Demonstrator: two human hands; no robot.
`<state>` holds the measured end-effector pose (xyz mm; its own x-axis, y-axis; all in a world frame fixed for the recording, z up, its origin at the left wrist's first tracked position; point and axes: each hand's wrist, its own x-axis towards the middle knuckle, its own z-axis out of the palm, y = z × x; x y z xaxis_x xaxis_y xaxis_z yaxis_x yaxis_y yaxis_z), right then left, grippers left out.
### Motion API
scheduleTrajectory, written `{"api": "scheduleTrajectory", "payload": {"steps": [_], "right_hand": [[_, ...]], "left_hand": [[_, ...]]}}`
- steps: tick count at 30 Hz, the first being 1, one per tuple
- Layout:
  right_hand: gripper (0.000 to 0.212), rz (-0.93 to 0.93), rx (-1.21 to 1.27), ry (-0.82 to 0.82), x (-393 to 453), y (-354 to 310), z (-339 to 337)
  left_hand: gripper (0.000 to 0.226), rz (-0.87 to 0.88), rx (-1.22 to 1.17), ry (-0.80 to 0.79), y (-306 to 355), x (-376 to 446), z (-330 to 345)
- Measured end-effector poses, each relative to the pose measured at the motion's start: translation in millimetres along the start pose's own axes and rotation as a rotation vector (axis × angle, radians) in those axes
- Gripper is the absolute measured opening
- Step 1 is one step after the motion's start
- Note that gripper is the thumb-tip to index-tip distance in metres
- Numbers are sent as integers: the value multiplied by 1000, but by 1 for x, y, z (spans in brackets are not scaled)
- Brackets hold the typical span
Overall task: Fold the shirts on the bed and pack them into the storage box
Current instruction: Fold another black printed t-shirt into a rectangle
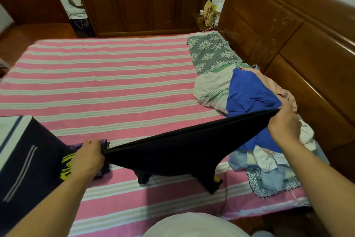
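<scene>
Head view: folding step, black shirt stretched above bed, left hand grip pinching one end, right hand grip pinching other; storage box far left; unfolded pile right. Next probably: lay flat, fold

The far half of the bed is left open. The right side is blocked by a clothes pile, the left by a storage box.

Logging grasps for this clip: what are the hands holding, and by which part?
Both hold one black shirt, stretched between them: left hand and right hand each grip an opposite end of its upper edge.
</scene>
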<state>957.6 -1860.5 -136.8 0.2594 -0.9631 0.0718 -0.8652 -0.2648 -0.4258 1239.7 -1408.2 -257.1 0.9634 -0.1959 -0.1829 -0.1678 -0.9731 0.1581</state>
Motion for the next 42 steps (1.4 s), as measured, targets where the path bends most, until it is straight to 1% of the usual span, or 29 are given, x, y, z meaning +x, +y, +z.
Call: {"api": "scheduleTrajectory", "payload": {"steps": [2,4,6,7,8,9,10,11,12,13,14,15,16,17,18,19,21,22,25,26,27,30,32,33,35,37,39,40,42], "right_hand": [[26,20,76,16,2,1,-2],[26,82,161,39,3,2,-5],[27,166,284,89,1,1,-6],[28,201,347,116,0,1,-4],[30,230,393,139,-1,1,-2],[31,257,424,154,-1,2,1],[31,285,438,163,-1,4,3],[31,317,438,168,0,9,6],[31,350,429,168,2,15,9],[31,371,415,162,5,23,12],[31,373,396,152,7,31,15],[31,364,376,132,8,41,19],[32,350,349,99,7,51,23],[32,327,309,55,5,62,30],[32,293,260,-5,2,72,39],[33,259,208,-70,-3,83,48],[33,238,135,-183,-14,105,67],[31,255,116,-218,-20,117,76],[29,429,111,-289,-36,170,103],[34,505,147,-322,-44,188,110],[38,592,244,-349,-55,202,116],[47,857,671,-385,-99,221,111],[44,1012,954,-403,-130,221,98],[39,1062,1039,-410,-143,223,94],[39,1153,1087,-414,-167,226,95],[43,1227,1056,-475,-179,227,99],[46,1216,1050,-531,-180,213,103],[42,1194,1076,-559,-173,201,107],[5,1128,1084,-541,-143,169,118]], "left_hand": [[24,-309,-218,53,-8,-5,9],[30,-578,-531,55,-9,-11,16],[46,-769,-1013,4,-3,-12,25],[61,-847,-1312,-4,-1,-11,30],[78,-930,-1540,31,0,-7,41],[83,-986,-1638,75,2,-5,50],[76,-971,-1622,115,6,-6,52],[59,-840,-1431,129,12,-12,48],[38,-632,-1155,129,14,-16,46],[24,-415,-906,131,13,-22,42],[20,-230,-752,98,8,-22,44],[18,-130,-659,25,3,-23,42],[15,-96,-546,-38,-5,-23,40],[18,-113,-447,-87,-11,-22,39],[27,-183,-394,-154,-18,-24,40],[31,-237,-366,-167,-22,-25,40],[21,-227,-356,-118,-31,-30,46],[24,-270,-444,-125,-40,-33,51],[32,-553,-1006,-230,-54,-48,69],[33,-630,-1080,-248,-60,-56,77],[34,-666,-1079,-269,-66,-66,89],[29,-709,-1014,-286,-72,-111,107],[27,-704,-943,-289,-75,-141,117],[29,-723,-945,-294,-80,-151,124],[30,-815,-1049,-284,-91,-161,135],[31,-856,-1111,-292,-94,-160,139],[28,-899,-1147,-307,-92,-150,138],[25,-894,-1173,-310,-89,-143,136],[28,-829,-1244,-294,-79,-115,123]]}}
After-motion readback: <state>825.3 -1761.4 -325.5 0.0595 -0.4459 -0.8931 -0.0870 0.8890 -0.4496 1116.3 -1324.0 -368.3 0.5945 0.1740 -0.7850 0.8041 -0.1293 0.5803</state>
